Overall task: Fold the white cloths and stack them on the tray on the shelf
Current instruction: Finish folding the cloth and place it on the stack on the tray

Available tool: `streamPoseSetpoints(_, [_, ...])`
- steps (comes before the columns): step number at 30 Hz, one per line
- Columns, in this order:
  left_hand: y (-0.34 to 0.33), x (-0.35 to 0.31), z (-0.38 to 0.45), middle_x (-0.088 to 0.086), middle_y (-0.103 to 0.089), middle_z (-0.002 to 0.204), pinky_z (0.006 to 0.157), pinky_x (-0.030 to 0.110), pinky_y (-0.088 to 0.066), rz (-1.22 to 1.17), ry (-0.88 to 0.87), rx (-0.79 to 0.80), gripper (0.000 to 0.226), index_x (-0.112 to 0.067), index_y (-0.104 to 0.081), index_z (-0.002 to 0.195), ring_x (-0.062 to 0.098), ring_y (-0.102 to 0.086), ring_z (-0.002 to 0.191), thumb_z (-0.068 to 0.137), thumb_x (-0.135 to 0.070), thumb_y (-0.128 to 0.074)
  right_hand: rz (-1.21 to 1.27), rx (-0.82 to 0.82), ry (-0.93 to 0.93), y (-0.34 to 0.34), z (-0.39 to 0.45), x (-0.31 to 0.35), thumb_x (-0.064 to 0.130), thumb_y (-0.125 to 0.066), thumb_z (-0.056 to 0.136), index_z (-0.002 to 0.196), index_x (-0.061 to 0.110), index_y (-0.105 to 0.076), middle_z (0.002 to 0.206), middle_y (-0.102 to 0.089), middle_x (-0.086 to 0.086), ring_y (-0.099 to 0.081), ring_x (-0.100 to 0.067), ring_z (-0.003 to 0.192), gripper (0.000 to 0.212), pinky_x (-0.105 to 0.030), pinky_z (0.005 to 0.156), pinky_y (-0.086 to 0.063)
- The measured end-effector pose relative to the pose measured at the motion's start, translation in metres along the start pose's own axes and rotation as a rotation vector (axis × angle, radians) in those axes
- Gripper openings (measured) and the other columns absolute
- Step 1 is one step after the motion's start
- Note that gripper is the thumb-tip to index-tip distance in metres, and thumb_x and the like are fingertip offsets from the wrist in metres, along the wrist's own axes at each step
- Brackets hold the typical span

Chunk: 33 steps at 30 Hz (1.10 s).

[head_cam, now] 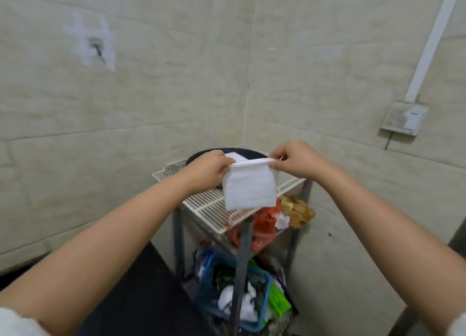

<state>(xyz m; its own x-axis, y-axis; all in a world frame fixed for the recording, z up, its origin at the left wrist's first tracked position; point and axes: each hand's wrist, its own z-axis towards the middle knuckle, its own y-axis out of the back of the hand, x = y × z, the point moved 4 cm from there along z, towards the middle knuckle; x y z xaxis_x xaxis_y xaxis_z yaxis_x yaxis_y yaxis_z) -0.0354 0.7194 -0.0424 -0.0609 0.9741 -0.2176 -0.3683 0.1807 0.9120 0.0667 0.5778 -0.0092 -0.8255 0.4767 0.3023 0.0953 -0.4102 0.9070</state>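
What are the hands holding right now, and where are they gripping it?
A folded white cloth, held up over the shelf. The left hand pinches its top left corner, the right hand its top right corner.

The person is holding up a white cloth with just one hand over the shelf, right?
Not quite. Both hands hold it: the left hand pinches one top corner of the white cloth and the right hand pinches the other. It does hang over the shelf, as the head view shows.
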Motion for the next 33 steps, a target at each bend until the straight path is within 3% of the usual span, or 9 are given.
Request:
streamPoseSetpoints(3, [-0.002, 0.012, 0.059, 0.024, -0.057, 0.102, 0.083, 0.040, -0.043, 0.054, 0.097, 0.005, 0.025, 0.005, -0.062, 0.101, 0.034, -0.055, 0.099, 0.093, -0.005, -0.040, 0.037, 0.007, 0.016, 0.007, 0.050, -0.031, 0.008, -0.056, 0.084, 0.099, 0.006, -0.070, 0.097, -0.071, -0.019, -0.062, -0.029, 0.089, 0.021, -0.028, 0.071, -0.043])
streamPoseSetpoints(7, [-0.009, 0.028, 0.129, 0.025, -0.059, 0.108, 0.082, 0.037, -0.041, 0.162, 0.226, -0.017, 0.026, 0.005, -0.061, 0.105, 0.035, -0.055, 0.102, 0.092, -0.003, -0.041, 0.130, 0.031, 0.084, 0.010, 0.117, -0.072, 0.003, -0.053, 0.084, 0.098, 0.002, -0.070, 0.075, -0.063, -0.008, -0.055, -0.015, 0.066, 0.022, -0.009, 0.053, -0.037])
streamPoseSetpoints(10, [-0.019, 0.043, 0.177, 0.024, -0.060, 0.112, 0.084, 0.037, -0.042, 0.219, 0.352, -0.064, 0.024, 0.004, -0.060, 0.105, 0.036, -0.055, 0.105, 0.092, -0.002, -0.041, 0.148, 0.016, 0.170, 0.005, 0.177, -0.100, 0.001, -0.051, 0.083, 0.098, 0.005, -0.069, 0.065, -0.060, -0.003, -0.052, -0.010, 0.060, 0.024, -0.012, 0.054, -0.038])
streamPoseSetpoints(17, [-0.054, 0.096, 0.253, 0.019, -0.050, 0.120, 0.087, 0.035, -0.042, 0.257, 0.627, -0.342, 0.032, -0.001, -0.059, 0.116, 0.034, -0.053, 0.108, 0.091, 0.004, -0.040, 0.232, -0.029, 0.344, -0.051, 0.303, -0.145, -0.001, -0.048, 0.083, 0.101, 0.002, -0.068, 0.103, -0.068, -0.020, -0.060, -0.031, 0.097, 0.026, -0.026, 0.069, -0.037])
streamPoseSetpoints(21, [-0.104, 0.115, 0.260, 0.014, -0.051, 0.115, 0.078, 0.030, -0.041, 0.299, 0.693, -0.205, 0.023, -0.002, -0.059, 0.110, 0.030, -0.053, 0.104, 0.093, -0.002, -0.044, 0.197, 0.105, 0.424, -0.111, 0.333, -0.169, -0.005, -0.046, 0.081, 0.103, 0.000, -0.067, 0.109, -0.065, -0.023, -0.058, -0.034, 0.104, 0.031, -0.031, 0.084, -0.042])
streamPoseSetpoints(25, [-0.155, 0.123, 0.247, 0.008, -0.048, 0.133, 0.099, 0.035, -0.042, 0.365, 0.715, 0.088, 0.034, -0.008, -0.057, 0.124, 0.030, -0.052, 0.117, 0.093, -0.007, -0.046, 0.114, 0.310, 0.499, -0.158, 0.324, -0.191, -0.003, -0.046, 0.081, 0.102, 0.000, -0.067, 0.113, -0.066, -0.018, -0.057, -0.031, 0.110, 0.030, -0.033, 0.092, -0.044])
streamPoseSetpoints(28, [-0.170, 0.126, 0.240, 0.006, -0.048, 0.132, 0.098, 0.038, -0.044, 0.380, 0.758, 0.162, 0.032, -0.010, -0.057, 0.124, 0.028, -0.052, 0.116, 0.094, -0.008, -0.045, 0.093, 0.359, 0.532, -0.170, 0.316, -0.202, 0.000, -0.046, 0.084, 0.109, 0.001, -0.064, 0.120, -0.061, -0.014, -0.054, -0.027, 0.115, 0.031, -0.031, 0.096, -0.041])
streamPoseSetpoints(30, [-0.174, 0.127, 0.239, 0.007, -0.048, 0.130, 0.097, 0.035, -0.045, 0.415, 0.767, 0.204, 0.032, -0.009, -0.057, 0.124, 0.027, -0.054, 0.114, 0.094, -0.009, -0.045, 0.094, 0.380, 0.545, -0.173, 0.312, -0.204, 0.000, -0.045, 0.085, 0.107, 0.003, -0.065, 0.118, -0.060, -0.014, -0.054, -0.028, 0.112, 0.030, -0.032, 0.093, -0.042])
streamPoseSetpoints(33, [-0.176, 0.122, 0.239, 0.008, -0.050, 0.126, 0.094, 0.037, -0.047, 0.439, 0.774, 0.222, 0.031, -0.010, -0.059, 0.120, 0.028, -0.057, 0.109, 0.092, -0.007, -0.046, 0.081, 0.418, 0.551, -0.178, 0.309, -0.208, 0.000, -0.045, 0.084, 0.079, 0.010, -0.067, 0.100, -0.058, -0.012, -0.057, -0.029, 0.101, 0.024, -0.029, 0.074, -0.041])
